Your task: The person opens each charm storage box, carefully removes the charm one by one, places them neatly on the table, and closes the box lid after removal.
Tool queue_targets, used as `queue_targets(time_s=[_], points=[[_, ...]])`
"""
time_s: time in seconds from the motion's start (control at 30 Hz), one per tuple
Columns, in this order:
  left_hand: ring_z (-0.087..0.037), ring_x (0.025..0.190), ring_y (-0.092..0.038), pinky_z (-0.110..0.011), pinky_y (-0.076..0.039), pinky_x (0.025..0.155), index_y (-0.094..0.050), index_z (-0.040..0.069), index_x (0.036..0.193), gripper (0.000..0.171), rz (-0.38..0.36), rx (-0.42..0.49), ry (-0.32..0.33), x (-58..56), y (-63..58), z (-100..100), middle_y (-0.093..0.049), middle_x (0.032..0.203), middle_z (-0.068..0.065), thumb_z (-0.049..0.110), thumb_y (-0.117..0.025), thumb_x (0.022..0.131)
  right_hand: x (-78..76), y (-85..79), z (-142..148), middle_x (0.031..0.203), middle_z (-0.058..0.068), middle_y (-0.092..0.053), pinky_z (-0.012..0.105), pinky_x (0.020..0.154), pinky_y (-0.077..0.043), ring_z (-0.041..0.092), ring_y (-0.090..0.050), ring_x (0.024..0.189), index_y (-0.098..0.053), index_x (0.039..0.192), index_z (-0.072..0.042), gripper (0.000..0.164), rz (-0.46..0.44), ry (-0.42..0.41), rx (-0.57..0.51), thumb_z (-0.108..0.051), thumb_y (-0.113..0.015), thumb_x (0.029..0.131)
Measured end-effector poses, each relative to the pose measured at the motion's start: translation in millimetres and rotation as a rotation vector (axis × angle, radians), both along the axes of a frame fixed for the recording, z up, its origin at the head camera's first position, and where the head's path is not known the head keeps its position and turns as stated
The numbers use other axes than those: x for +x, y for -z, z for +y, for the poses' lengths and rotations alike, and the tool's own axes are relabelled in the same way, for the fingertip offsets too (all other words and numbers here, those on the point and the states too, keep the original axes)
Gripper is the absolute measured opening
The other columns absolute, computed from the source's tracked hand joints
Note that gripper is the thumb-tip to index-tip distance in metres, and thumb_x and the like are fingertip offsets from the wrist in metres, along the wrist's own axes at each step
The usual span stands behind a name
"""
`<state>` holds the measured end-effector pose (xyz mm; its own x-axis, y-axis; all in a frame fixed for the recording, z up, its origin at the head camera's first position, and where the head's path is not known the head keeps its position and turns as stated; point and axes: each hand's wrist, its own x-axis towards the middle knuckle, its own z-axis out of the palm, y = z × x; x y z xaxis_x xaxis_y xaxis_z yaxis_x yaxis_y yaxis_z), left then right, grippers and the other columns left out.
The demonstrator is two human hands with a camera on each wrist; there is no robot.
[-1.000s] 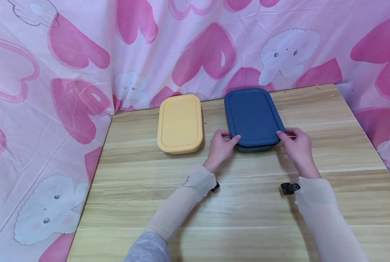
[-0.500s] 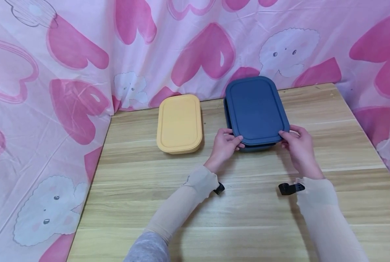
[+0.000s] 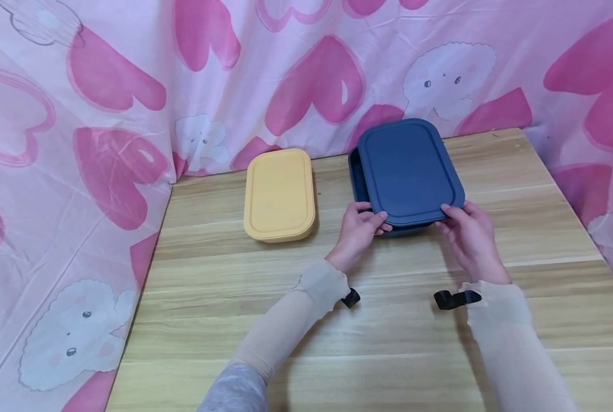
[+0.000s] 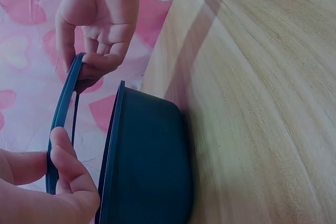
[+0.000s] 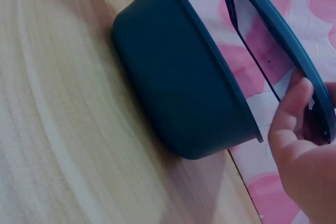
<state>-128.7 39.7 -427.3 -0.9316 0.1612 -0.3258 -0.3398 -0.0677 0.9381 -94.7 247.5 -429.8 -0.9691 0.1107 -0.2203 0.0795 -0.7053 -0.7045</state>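
Note:
A dark blue rectangular lid [image 3: 409, 169] with rounded corners is held above its matching blue food container [image 3: 358, 177]. My left hand [image 3: 358, 232] pinches the lid's near left corner between thumb and fingers. At the near right corner my right hand [image 3: 468, 234] pinches it the same way. Both wrist views show a gap between the lid [image 5: 289, 40] and the rim of the container [image 5: 178, 72], which stands upright on the table. In the head view the lid sits shifted to the right, baring the container's left side; most of the inside is hidden under it.
To the left stands a yellow lidded container [image 3: 279, 194] on the wooden table [image 3: 224, 309]. A pink curtain [image 3: 306, 74] with hearts hangs along the table's back and left edges. Each wrist carries a small black camera mount [image 3: 456, 299].
The lid has come up off the container and moved to the right, opening a gap on the left side. Both hands have moved slightly right with it. The yellow container has stayed put.

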Motion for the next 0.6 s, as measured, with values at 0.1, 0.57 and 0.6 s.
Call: queue_targets(time_s=[0.1,0.57,0.6], points=[[-0.014,0.071,-0.069,-0.023,-0.057,0.069,-0.046,0.007,0.122,0.036,0.011,-0.012,0.010,-0.5,-0.4,1,-0.069,0.089,-0.008,0.009,-0.065,0.091,1.5,0.4,0,0.088,0.008,-0.068,0.024,0.062,-0.058,0.017,-0.065,0.069,-0.062,0.107,0.001,0.020,0.020,-0.007,-0.016,0.009,-0.061,0.088],[-0.009,0.083,-0.054,-0.018,-0.047,0.070,-0.060,0.007,0.126,0.040,0.361,-0.530,0.148,-0.4,9.5,-17,-0.062,0.109,-0.007,0.022,-0.068,0.090,5.4,-1.5,13,0.089,0.009,-0.068,0.027,0.061,-0.056,0.018,-0.065,0.072,-0.061,0.107,0.001,0.023,-0.030,0.088,-0.079,0.013,-0.059,0.087],[-0.012,0.090,-0.054,-0.020,-0.048,0.076,-0.059,0.007,0.128,0.042,0.409,-0.582,0.157,-0.6,10.4,-20,-0.059,0.114,-0.009,0.023,-0.068,0.090,5.8,-2.4,15,0.089,0.009,-0.068,0.026,0.061,-0.056,0.018,-0.065,0.071,-0.061,0.107,0.001,0.023,-0.029,0.100,-0.074,0.013,-0.060,0.087]])
